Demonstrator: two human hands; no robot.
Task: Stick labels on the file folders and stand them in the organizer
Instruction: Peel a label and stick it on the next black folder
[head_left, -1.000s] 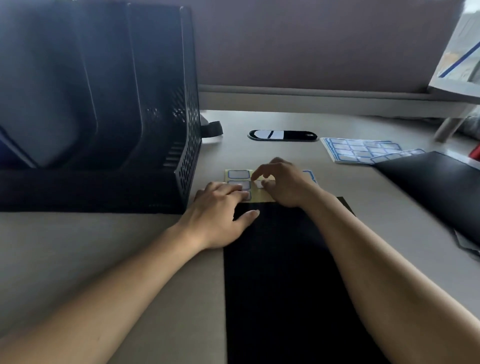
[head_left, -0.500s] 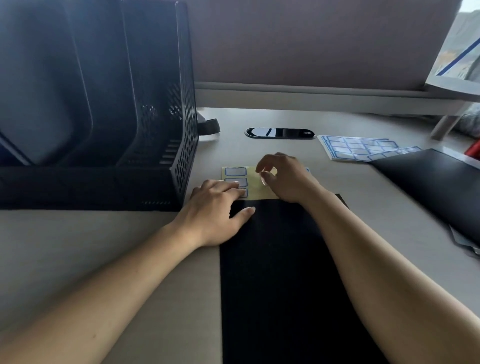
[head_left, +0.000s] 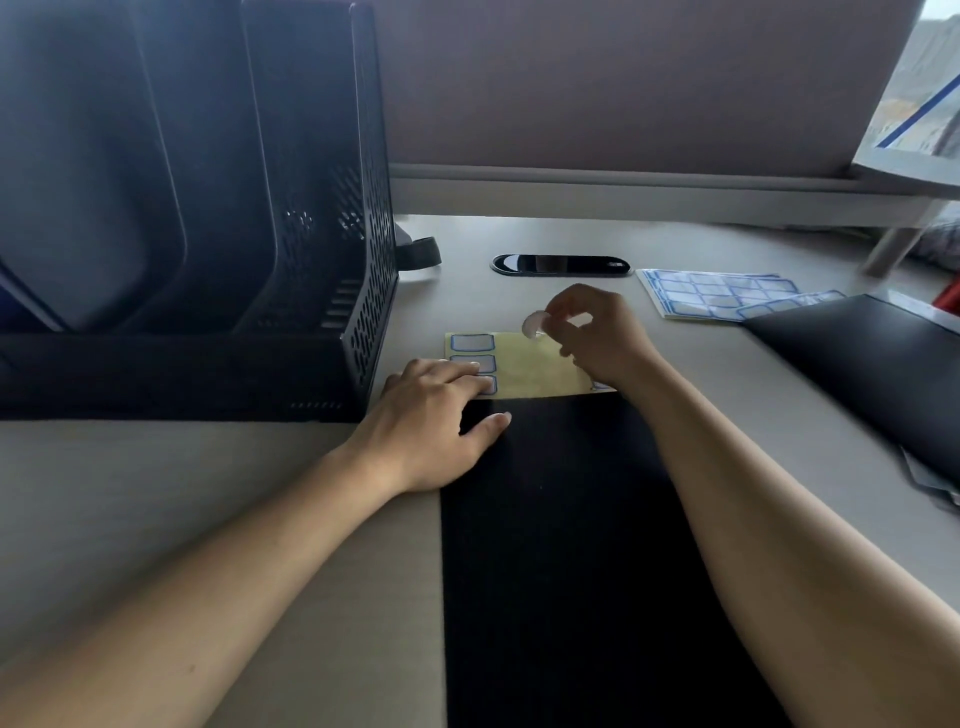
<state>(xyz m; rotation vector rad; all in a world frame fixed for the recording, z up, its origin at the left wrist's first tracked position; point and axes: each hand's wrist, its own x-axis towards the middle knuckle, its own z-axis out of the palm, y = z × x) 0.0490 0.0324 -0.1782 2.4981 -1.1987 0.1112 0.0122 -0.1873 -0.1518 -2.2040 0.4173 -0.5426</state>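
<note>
– Fingers first: what are they doing?

– On the right hand (head_left: 602, 343), the fingers (head_left: 558, 312) are curled, with thumb and forefinger pinching a small pale label (head_left: 535, 325). The label bends upward at the far edge of a yellow backing sheet (head_left: 530, 364). I cannot tell whether it touches the sheet.

– And the other hand?

– The left hand (head_left: 431, 415) lies flat. Its fingers (head_left: 462, 376) are straight and close together, pressing on the near left corner of the sheet. The thumb reaches out onto a flat black file folder (head_left: 561, 519).

– Where is that folder?

– It lies on the beige tabletop (head_left: 156, 493), running from the near edge of the view up to the sheet. The sheet's near edge meets the folder's far end. Both forearms reach in, one on each side of the folder.

– Are other labels on the sheet?

– Yes, blue-bordered labels (head_left: 471, 343) sit in a column at its left end, partly under the left fingers.

– And the organizer?

– A black mesh organizer (head_left: 363, 260) stands to the left, just beside the left hand. Its slots are dark, and I cannot tell what they hold.

– Anything else?

– To the far right lies a stack of blue-and-white label sheets (head_left: 711, 299). A second black folder (head_left: 857, 374) overlaps its near corner. A black oval cable port (head_left: 561, 264) is set into the tabletop beyond the hands, in front of a grey partition panel (head_left: 623, 78).
</note>
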